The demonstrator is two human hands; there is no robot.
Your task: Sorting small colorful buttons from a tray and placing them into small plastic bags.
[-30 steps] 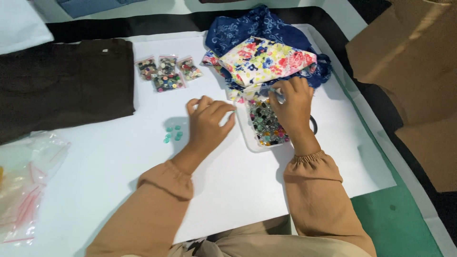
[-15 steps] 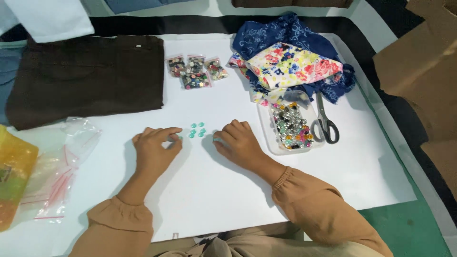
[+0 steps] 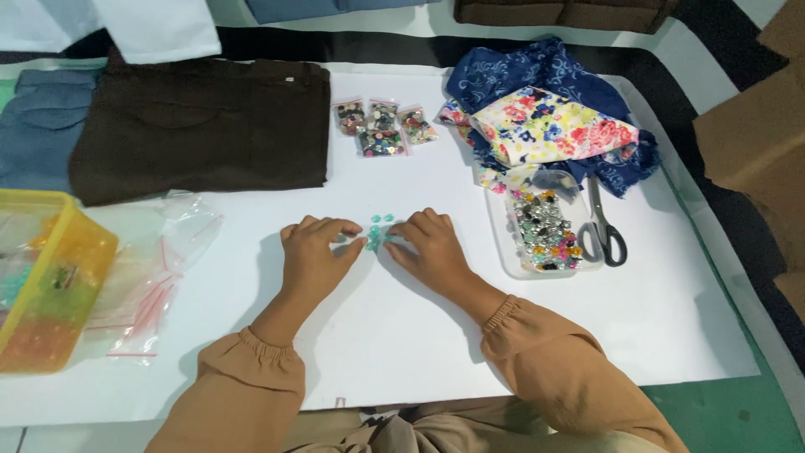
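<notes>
- Yellow plastic tub (image 3: pixel 50 277) sits far left of the white sheet (image 3: pixel 419 352); what is in it is blurred, only orange and green shapes show.
- Clear zip bags (image 3: pixel 155 277) lie just beside the tub, flat and seemingly unfilled.
- Brown folded trousers (image 3: pixel 201 126) lie up and left on the sheet.
- The left hand (image 3: pixel 312 256) rests palm down on the sheet, fingers curled narrow, tips touching the teal buttons (image 3: pixel 377 231).
- The buttons lie in a small cluster mid-sheet, between both hands.
- The right hand (image 3: pixel 429 247) mirrors it, fingers narrow, tips on the cluster; neither hand lifts anything.
- The step looks like lining up or counting the buttons; moving on would call for a fine fingertip pinch, as they are small and flat.
- Three small packets (image 3: pixel 381 127) of mixed buttons lie above the hands.
- A clear tray (image 3: pixel 545 235) right of the hands holds many mixed buttons.
- Scissors (image 3: pixel 599 231) lie by the tray, below the floral cloth (image 3: pixel 549 126).
</notes>
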